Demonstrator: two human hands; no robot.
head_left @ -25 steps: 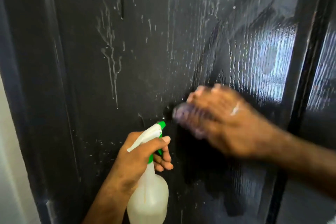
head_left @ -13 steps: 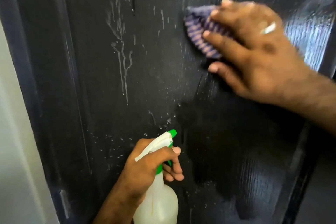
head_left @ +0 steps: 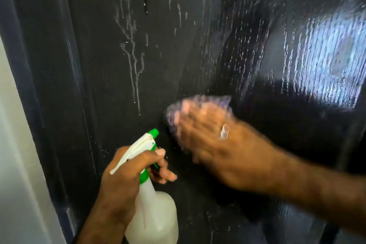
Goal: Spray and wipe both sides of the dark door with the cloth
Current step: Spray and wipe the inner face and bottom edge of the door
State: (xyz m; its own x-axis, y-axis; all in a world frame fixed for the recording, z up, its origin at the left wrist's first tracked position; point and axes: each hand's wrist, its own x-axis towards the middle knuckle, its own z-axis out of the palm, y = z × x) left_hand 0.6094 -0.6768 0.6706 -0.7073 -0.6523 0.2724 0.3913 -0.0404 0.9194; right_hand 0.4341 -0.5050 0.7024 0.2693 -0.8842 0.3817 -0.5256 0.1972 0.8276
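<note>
The dark door (head_left: 178, 49) fills the view, wet and streaked with white spray runs on its left half and shiny on the right. My right hand (head_left: 213, 144), blurred by motion, presses a purple cloth (head_left: 200, 103) flat against the door at mid height, fingers spread over it. My left hand (head_left: 126, 176) grips the neck of a white spray bottle (head_left: 154, 216) with a green nozzle (head_left: 153, 132), held low and close to the door, nozzle pointing at it.
A pale wall (head_left: 15, 164) runs down the left edge beside the dark door frame (head_left: 39, 85). A vertical frame edge (head_left: 352, 125) stands at the far right.
My right hand swept the cloth up to the top of the door half a second ago and has come back down to mid height. The bottle hand has hardly moved.
</note>
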